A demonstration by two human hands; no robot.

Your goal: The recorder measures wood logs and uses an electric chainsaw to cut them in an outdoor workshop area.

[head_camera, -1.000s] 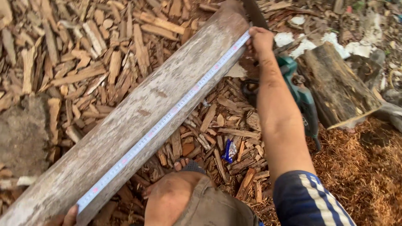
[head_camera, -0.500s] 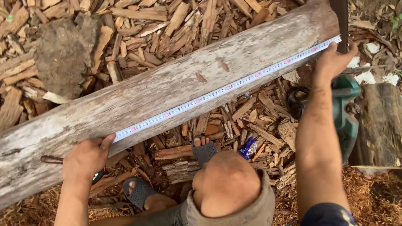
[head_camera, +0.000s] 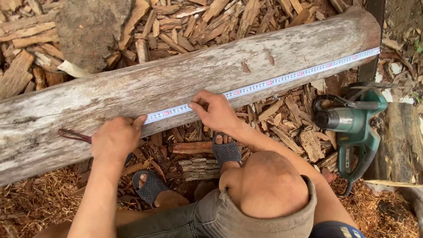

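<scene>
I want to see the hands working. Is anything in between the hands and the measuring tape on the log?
Nothing visible. The left hand and right hand both rest directly on the measuring tape along the log.

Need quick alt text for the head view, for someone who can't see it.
Both hands, left hand and right hand, press a tape measure along a weathered log over wood chips; a green chainsaw lies to the right.

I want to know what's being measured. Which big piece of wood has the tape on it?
The long pale grey log lying crosswise, with white tape measure stretched along it. The dark stump at right has none.
</scene>
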